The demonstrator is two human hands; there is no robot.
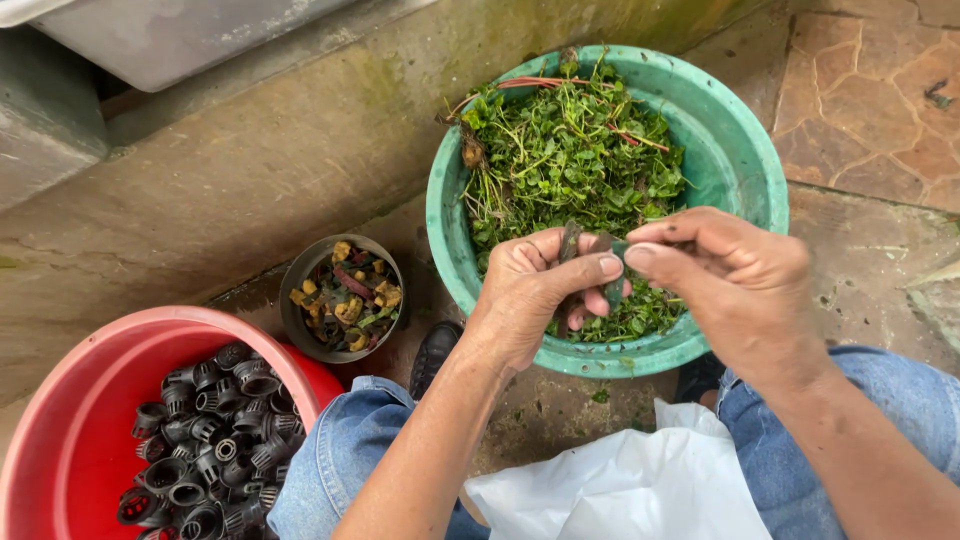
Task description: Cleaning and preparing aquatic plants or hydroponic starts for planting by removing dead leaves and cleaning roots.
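My left hand (535,295) and my right hand (730,285) meet over the near side of a green plastic basin (745,150) filled with leafy green plants (570,160). Between the fingertips of both hands sits a small dark plant piece (590,250), partly hidden by my thumbs. Left thumb and right index finger pinch it from either side. Both hands hover just above the greens.
A red basin (60,440) holding several black net pots (215,440) stands at the lower left. A small dark pot (300,275) with yellow sponge bits lies between the basins. A white plastic bag (620,485) rests between my jeans-clad knees. Concrete ledge behind, stone paving right.
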